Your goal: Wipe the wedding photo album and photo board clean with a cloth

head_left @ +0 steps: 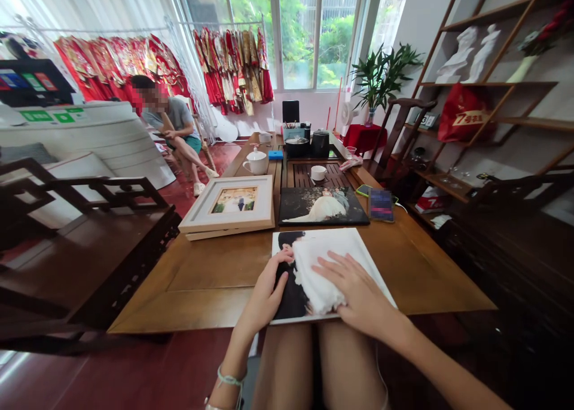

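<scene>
A photo panel with a white border and a dark-and-white portrait lies at the table's near edge, above my knees. Over its middle is a crumpled white cloth. My right hand lies flat on this cloth with its fingers spread, pressing it against the picture. On the panel's left side rests my left hand, thumb and fingers apart and loosely bent, the fingertips near the cloth's left edge. Just beyond the panel lies a dark photo panel showing a white gown. Left of it, a pale framed photo sits on another frame.
Phones lie on the wooden table at right. Farther back are a lidded white cup, a small white bowl and black pots. A person sits beyond, at left. Wooden chairs flank the table.
</scene>
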Motion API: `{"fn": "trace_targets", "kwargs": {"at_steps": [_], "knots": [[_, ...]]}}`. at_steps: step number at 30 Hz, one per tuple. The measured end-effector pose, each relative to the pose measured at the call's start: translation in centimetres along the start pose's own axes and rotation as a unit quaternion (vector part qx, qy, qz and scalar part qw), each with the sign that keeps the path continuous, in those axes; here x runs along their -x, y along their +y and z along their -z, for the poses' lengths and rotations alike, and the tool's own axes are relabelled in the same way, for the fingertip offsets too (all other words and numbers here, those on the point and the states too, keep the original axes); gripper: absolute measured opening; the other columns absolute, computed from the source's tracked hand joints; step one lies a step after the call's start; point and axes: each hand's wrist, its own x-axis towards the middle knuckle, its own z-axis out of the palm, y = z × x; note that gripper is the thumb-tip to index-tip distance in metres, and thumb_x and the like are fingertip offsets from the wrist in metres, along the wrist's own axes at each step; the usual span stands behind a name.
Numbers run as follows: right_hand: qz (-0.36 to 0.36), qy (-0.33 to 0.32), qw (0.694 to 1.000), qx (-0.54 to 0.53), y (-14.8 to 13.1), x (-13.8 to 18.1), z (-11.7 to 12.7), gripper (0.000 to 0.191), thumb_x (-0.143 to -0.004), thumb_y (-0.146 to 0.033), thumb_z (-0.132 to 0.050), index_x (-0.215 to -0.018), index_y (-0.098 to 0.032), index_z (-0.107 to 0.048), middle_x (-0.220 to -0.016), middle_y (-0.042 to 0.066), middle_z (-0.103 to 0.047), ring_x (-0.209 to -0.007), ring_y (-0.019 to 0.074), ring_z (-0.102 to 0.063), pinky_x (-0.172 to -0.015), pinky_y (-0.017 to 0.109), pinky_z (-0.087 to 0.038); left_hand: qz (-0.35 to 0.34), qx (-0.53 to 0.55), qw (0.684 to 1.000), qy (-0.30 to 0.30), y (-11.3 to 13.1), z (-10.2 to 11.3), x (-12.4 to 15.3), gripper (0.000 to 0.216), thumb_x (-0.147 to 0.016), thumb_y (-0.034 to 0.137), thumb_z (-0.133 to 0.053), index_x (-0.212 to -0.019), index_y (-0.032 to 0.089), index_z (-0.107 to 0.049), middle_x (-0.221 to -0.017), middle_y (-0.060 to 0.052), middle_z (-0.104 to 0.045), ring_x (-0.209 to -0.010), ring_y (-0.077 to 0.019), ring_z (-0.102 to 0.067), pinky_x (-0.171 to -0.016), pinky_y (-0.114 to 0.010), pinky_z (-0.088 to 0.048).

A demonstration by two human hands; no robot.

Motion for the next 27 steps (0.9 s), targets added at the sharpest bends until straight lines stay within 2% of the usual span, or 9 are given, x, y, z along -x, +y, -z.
{"fn": "trace_targets", "kwargs": {"at_steps": [5,8,11,14,17,22,24,27], "knots": [[0.073,-0.025,0.997,-0.021,3.7,-5.2,1.6,0.078,-0.059,-0.006,-0.051,-0.137,-0.018,-0.054,-0.145,0.009,-0.051,-0.139,0.0301,-0.035,-0.115,0.055,-0.023,-0.007,-0.002,1.000,0.001,-0.1,0.1,-0.1,0.022,-0.097,0.022,-0.042,-0.118,0.021,-0.050,-0.132,-0.012,-0.056,-0.131,-0.0232,-0.047,-0.114,-0.043,-0.030],[0.117,-0.042,0.991,-0.041,4.5,-7.7,1.9,0.075,-0.060,-0.005,-0.053,-0.134,-0.017,-0.056,-0.143,0.010,-0.052,-0.139,0.0303,-0.036,-0.114,0.055,-0.023,-0.006,-0.006,1.000,-0.002,0.0,0.1,-0.1,0.022,-0.097,0.022,-0.042,-0.117,0.022,-0.051,-0.135,-0.012,-0.055,-0.133,-0.0236,-0.045,-0.115,-0.044,-0.029],[0.128,-0.043,0.990,-0.047,4.6,-8.8,1.7,0.074,-0.062,-0.004,-0.053,-0.134,-0.019,-0.056,-0.144,0.008,-0.051,-0.140,0.0288,-0.034,-0.115,0.054,-0.022,-0.002,-0.009,1.000,-0.002,0.1,0.1,-0.1,0.022,-0.097,0.023,-0.043,-0.116,0.022,-0.053,-0.138,-0.012,-0.052,-0.135,-0.0243,-0.044,-0.115,-0.044,-0.029],[0.127,-0.044,0.989,-0.053,4.4,-8.0,1.6,0.075,-0.062,-0.003,-0.052,-0.134,-0.021,-0.056,-0.145,0.008,-0.051,-0.141,0.0280,-0.033,-0.115,0.056,-0.021,-0.002,-0.009,1.000,-0.003,0.0,0.2,-0.1,0.023,-0.097,0.023,-0.042,-0.117,0.022,-0.053,-0.136,-0.012,-0.053,-0.137,-0.0245,-0.042,-0.116,-0.044,-0.028],[0.117,-0.052,0.990,-0.052,4.4,-5.4,2.1,0.079,-0.060,-0.002,-0.049,-0.136,-0.023,-0.055,-0.146,0.005,-0.049,-0.142,0.0265,-0.032,-0.116,0.055,-0.020,-0.014,-0.006,1.000,-0.005,0.0,0.2,-0.1,0.024,-0.097,0.022,-0.041,-0.118,0.022,-0.053,-0.135,-0.012,-0.054,-0.137,-0.0234,-0.041,-0.116,-0.043,-0.028],[0.091,-0.102,0.990,-0.035,5.0,-1.7,4.0,0.084,-0.055,0.000,-0.045,-0.134,-0.025,-0.057,-0.145,0.001,-0.050,-0.142,0.0241,-0.033,-0.117,0.049,-0.022,-0.019,-0.005,1.000,-0.005,0.1,0.2,-0.1,0.023,-0.097,0.021,-0.040,-0.116,0.022,-0.054,-0.129,-0.011,-0.057,-0.133,-0.0230,-0.045,-0.116,-0.043,-0.029],[0.074,-0.095,0.992,-0.042,5.3,-1.7,4.5,0.080,-0.058,0.000,-0.045,-0.134,-0.023,-0.057,-0.143,0.002,-0.054,-0.139,0.0244,-0.037,-0.115,0.046,-0.027,-0.015,-0.007,1.000,-0.004,0.1,0.2,-0.1,0.023,-0.097,0.022,-0.040,-0.116,0.022,-0.054,-0.129,-0.010,-0.057,-0.132,-0.0235,-0.045,-0.115,-0.044,-0.029],[0.058,-0.047,0.996,-0.044,5.3,-3.7,4.9,0.062,-0.067,-0.004,-0.048,-0.126,-0.019,-0.062,-0.133,0.008,-0.061,-0.128,0.0262,-0.050,-0.107,0.041,-0.037,-0.011,-0.006,1.000,-0.007,-0.1,0.2,-0.1,0.023,-0.098,0.023,-0.041,-0.116,0.022,-0.055,-0.129,-0.010,-0.057,-0.132,-0.0243,-0.046,-0.115,-0.044,-0.030]]}}
